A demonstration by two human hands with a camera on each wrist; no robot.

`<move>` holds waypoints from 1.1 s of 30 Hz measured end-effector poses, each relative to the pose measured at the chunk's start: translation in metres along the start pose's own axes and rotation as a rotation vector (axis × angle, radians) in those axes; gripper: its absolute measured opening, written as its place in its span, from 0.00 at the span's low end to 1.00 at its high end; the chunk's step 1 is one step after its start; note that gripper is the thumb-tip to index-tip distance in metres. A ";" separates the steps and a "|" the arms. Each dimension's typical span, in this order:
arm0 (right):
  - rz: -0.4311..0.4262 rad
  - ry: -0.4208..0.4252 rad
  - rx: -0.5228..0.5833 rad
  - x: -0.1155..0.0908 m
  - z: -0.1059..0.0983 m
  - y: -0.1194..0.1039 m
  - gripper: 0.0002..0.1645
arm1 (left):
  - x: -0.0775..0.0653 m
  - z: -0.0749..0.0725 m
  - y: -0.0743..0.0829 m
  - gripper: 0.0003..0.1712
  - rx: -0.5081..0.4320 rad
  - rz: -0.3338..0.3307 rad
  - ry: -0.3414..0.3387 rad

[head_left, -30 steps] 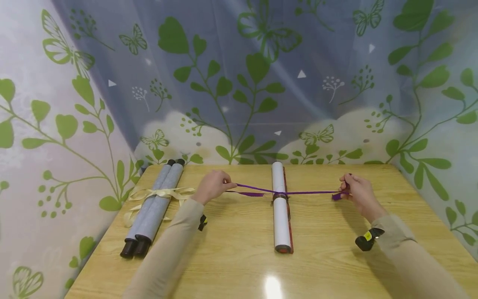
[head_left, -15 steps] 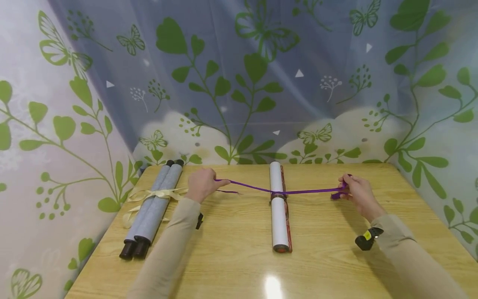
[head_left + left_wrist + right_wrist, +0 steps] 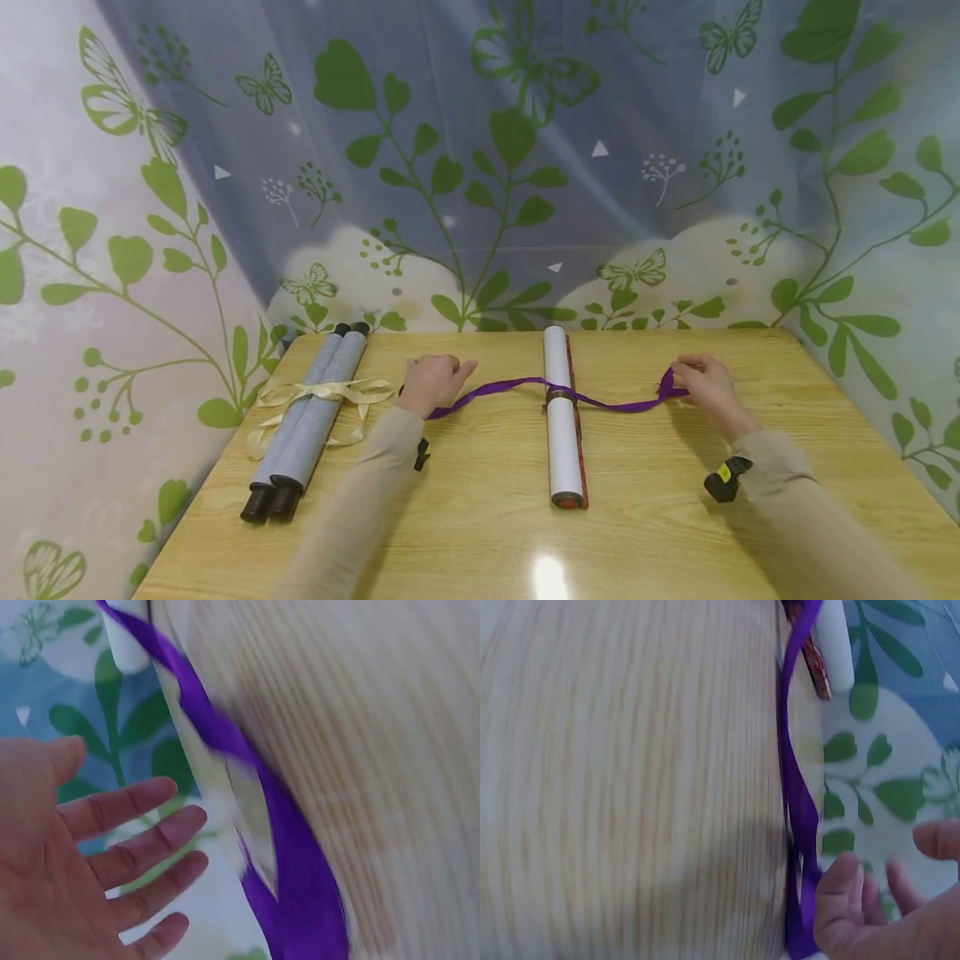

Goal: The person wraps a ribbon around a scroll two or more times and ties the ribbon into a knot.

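A white scroll (image 3: 564, 446) with a red edge lies rolled up in the middle of the table, and a purple ribbon (image 3: 513, 384) crosses it, fastened around its waist. The ribbon's ends trail loosely to both sides. In the left wrist view my left hand (image 3: 112, 855) has its fingers spread, with the purple ribbon (image 3: 300, 877) beside it and apart from it. At the ribbon's right end is my right hand (image 3: 708, 392); in the right wrist view its fingers (image 3: 840, 892) are loosely bent near the ribbon (image 3: 802, 817), thumb apart, with nothing pinched.
Two grey rolled scrolls (image 3: 318, 408) with black ends lie side by side on the left, tied with a cream ribbon (image 3: 330, 389). The wooden table (image 3: 465, 533) meets a patterned curtain (image 3: 480, 192) at its back edge.
The purple ribbon, held taut between both hands before, now lies slack in waves. Both hands have let it go. My left hand has shifted right and slightly nearer.
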State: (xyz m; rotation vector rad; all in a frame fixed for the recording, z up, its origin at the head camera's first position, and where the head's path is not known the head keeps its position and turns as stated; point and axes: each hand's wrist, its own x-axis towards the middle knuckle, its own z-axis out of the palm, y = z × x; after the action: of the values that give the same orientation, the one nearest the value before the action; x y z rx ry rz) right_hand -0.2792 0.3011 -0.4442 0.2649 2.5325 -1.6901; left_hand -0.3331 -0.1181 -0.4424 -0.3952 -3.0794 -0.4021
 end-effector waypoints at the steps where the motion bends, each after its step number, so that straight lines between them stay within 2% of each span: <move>1: -0.024 -0.019 -0.044 0.000 0.005 -0.002 0.37 | 0.000 0.003 0.005 0.30 -0.014 0.025 -0.006; 5: -0.137 -0.114 -0.190 0.000 0.030 -0.009 0.29 | 0.003 0.011 0.028 0.19 -0.070 0.120 -0.018; 8: -0.222 -0.179 -0.277 0.001 0.050 -0.014 0.24 | 0.004 0.017 0.045 0.17 -0.122 0.177 -0.046; 11: -0.277 -0.216 -0.351 0.003 0.068 -0.015 0.22 | 0.006 0.023 0.058 0.19 -0.139 0.230 -0.054; 14: -0.281 -0.235 -0.357 0.003 0.082 -0.017 0.24 | 0.006 0.027 0.070 0.23 -0.105 0.267 -0.029; 18: -0.319 -0.224 -0.384 0.002 0.095 -0.021 0.24 | 0.004 0.028 0.082 0.29 -0.081 0.250 -0.044; 22: -0.346 -0.202 -0.424 0.002 0.101 -0.024 0.16 | 0.002 0.030 0.089 0.32 -0.121 0.228 -0.105; 26: -0.356 -0.190 -0.428 0.002 0.101 -0.026 0.13 | 0.002 0.032 0.090 0.26 -0.195 0.228 -0.128; 30: -0.389 -0.182 -0.459 0.002 0.095 -0.030 0.13 | 0.004 0.030 0.088 0.16 -0.258 0.254 -0.107; 33: -0.397 -0.171 -0.503 0.004 0.087 -0.030 0.13 | 0.007 0.024 0.084 0.15 -0.268 0.302 -0.083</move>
State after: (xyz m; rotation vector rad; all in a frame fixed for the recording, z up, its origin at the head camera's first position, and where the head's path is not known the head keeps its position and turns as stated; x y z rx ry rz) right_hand -0.2911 0.2097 -0.4509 -0.4217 2.8862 -1.0331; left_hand -0.3183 -0.0320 -0.4438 -0.8899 -2.9747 -0.8040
